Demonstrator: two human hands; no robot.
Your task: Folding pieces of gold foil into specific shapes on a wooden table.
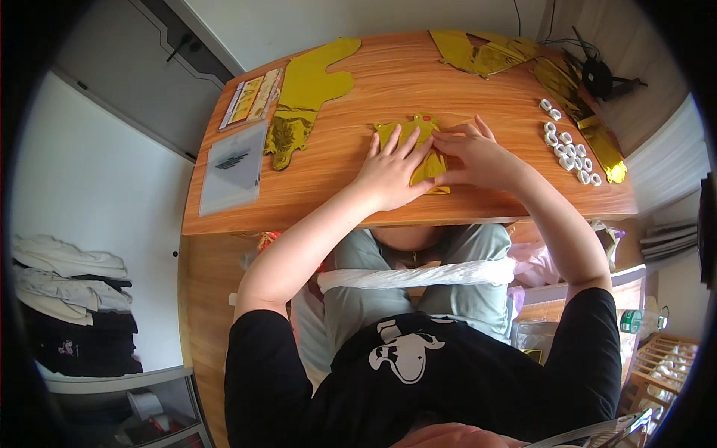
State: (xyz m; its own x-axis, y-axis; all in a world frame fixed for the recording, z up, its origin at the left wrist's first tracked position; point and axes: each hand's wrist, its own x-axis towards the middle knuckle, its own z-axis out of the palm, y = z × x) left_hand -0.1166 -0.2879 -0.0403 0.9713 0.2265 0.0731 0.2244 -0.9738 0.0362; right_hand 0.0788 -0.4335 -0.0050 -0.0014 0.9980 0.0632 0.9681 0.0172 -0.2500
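A small flat piece of gold foil (420, 173), which looks like an uninflated foil balloon, lies on the wooden table in front of me. It has a red spot near its far end. My left hand (390, 170) rests flat over its left and middle part with the fingers spread. From the right, my right hand (478, 155) touches the foil, its thumb at the near side and its fingers farther up, apart from each other. Much of the foil is hidden under both hands.
A larger gold foil shape (314, 82) lies to the left, beside a printed card (252, 98) and a clear plastic sleeve (233, 168). More gold foil (485, 54) stretches along the far right edge. Several small white rings (573, 153) sit at the right, near a black device (597, 75).
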